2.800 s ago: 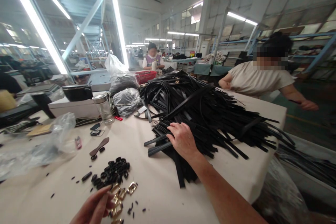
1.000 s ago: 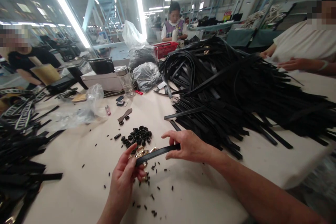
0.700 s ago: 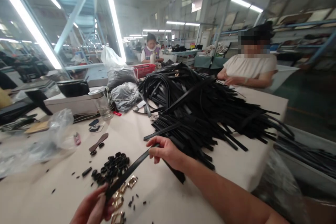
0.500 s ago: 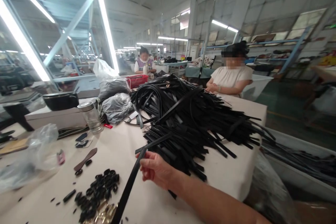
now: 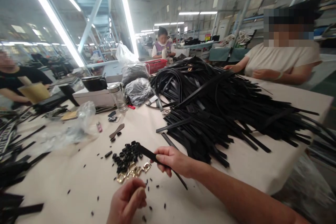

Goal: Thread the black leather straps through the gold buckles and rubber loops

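Note:
A flat black strap is pinched between the thumb and fingers of my right hand. One end points to the upper left and the other trails below the hand. My left hand is closed at the bottom, with its fingers curled in; anything inside them is hidden. Just beyond it lie several gold square buckles and a heap of small black loops. Small black bits are scattered around my left hand. To the right spreads a large pile of black straps.
A glass jar, grey bags and a black bowl stand at the back. A brown flat tool and a plastic bag lie left of centre. People sit at the far right, back and left.
The view has swung left and the table's left side now shows. My left hand has come into view. My right hand still holds a strap, now beside the loops and buckles.

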The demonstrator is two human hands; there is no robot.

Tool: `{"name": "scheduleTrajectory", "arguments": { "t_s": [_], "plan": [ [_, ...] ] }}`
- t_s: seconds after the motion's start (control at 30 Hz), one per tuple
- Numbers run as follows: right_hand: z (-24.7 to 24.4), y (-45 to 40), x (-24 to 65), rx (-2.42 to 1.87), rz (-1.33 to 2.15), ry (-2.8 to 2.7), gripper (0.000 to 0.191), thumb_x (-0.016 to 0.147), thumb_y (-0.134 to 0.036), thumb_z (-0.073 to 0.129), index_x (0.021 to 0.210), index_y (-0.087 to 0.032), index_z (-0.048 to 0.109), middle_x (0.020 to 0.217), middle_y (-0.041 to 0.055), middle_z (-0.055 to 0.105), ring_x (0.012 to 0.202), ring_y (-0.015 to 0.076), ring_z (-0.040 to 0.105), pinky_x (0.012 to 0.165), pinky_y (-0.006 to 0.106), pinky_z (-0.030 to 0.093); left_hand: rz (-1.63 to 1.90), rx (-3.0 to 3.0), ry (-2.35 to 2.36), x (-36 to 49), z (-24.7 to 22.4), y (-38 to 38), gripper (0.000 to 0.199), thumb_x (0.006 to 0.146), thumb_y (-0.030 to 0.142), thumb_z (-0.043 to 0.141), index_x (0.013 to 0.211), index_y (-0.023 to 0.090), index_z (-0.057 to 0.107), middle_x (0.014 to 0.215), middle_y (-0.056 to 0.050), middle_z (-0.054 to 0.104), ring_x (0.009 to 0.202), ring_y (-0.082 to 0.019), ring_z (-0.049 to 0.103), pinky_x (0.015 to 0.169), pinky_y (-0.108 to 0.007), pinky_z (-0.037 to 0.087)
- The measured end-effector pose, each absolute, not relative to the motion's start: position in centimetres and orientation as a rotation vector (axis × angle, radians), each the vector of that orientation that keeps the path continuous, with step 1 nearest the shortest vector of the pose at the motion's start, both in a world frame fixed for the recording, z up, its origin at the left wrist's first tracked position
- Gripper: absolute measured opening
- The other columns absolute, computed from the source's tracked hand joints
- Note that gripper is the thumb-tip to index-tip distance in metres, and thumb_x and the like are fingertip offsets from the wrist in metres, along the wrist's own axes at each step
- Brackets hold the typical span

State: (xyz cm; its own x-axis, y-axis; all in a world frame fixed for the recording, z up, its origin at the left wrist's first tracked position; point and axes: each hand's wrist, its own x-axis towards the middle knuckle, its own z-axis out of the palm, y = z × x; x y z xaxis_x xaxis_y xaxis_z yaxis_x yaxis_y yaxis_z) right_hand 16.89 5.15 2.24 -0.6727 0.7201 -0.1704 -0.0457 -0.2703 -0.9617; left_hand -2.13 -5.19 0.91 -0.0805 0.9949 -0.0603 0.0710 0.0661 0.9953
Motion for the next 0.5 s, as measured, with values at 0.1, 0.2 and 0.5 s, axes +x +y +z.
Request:
{"name": "scheduleTrajectory", "arguments": {
  "t_s": [0.1,0.2,0.5],
  "plan": [
    [3.2,4.7,17.5,-0.888,1.681,-1.955,0.022,0.093,-0.031,0.050,0.091,-0.015,0.065,0.058,-0.0041,0.054,0.047,0.0058,0.040,0.047,0.018,0.031,1.257,0.939,1.303,-2.8,0.9,-4.5,0.042,0.075,0.054,0.071,0.092,0.018,0.062,0.067,-0.004,0.063,0.053,-0.016,0.058,0.050,-0.024,0.045],
    [4.1,4.4,17.7,-0.855,1.558,-2.198,0.022,0.094,-0.026,0.048,0.091,-0.016,0.067,0.059,-0.0031,0.056,0.054,0.0082,0.046,0.054,0.019,0.035,1.280,0.760,1.313,-3.1,0.9,-4.0,0.050,0.071,0.051,0.076,0.102,0.016,0.059,0.071,-0.004,0.065,0.055,-0.016,0.060,0.048,-0.021,0.046],
    [4.3,4.3,17.4,-0.893,1.454,-2.285,0.020,0.092,-0.028,0.052,0.098,-0.018,0.068,0.065,-0.0019,0.062,0.058,0.0101,0.052,0.056,0.020,0.036,1.222,0.697,1.341,-3.2,0.7,-3.8,0.060,0.070,0.046,0.079,0.117,0.016,0.056,0.078,-0.003,0.065,0.055,-0.013,0.061,0.049,-0.020,0.047]
  ]
}}
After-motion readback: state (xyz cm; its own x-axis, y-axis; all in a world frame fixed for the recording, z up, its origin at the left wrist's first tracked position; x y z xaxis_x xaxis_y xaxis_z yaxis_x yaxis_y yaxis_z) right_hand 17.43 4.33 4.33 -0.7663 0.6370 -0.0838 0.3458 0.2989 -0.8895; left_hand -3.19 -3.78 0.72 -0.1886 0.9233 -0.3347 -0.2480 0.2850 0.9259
